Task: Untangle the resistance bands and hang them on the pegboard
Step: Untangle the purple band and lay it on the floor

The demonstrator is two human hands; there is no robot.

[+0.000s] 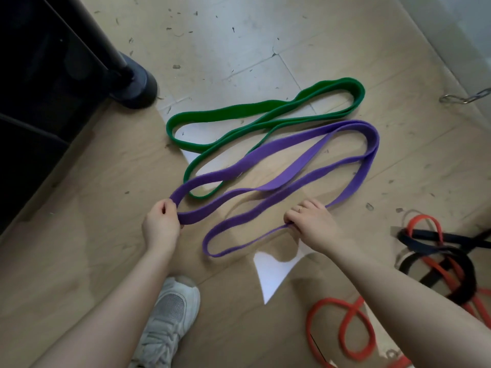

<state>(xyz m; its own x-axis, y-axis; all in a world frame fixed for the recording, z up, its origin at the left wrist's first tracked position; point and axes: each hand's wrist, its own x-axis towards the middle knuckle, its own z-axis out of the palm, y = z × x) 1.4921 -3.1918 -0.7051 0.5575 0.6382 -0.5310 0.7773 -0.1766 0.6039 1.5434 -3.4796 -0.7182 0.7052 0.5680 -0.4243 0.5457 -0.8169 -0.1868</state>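
- At far left, a dark piece of furniture [39, 75] stands on the wood-look floor [93, 208], its rounded black foot [138, 83] resting on the boards.
- Your left hand [160, 224] pinches the left end loop of the purple band [279, 179], fingers curled round the strap.
- Below it, your white sneaker [170, 317] is planted on the floor.
- The green band [239, 110] lies flat beyond the purple one, its near loop tucked under the purple strap.
- Your right hand [313, 221], a ring on one finger, grips a lower strand of the purple band, pressing it to the floor.
- At right, an orange band [342, 328] and a black band [457, 264] lie knotted together.
- A metal chain [467, 96] lies at the far right edge.
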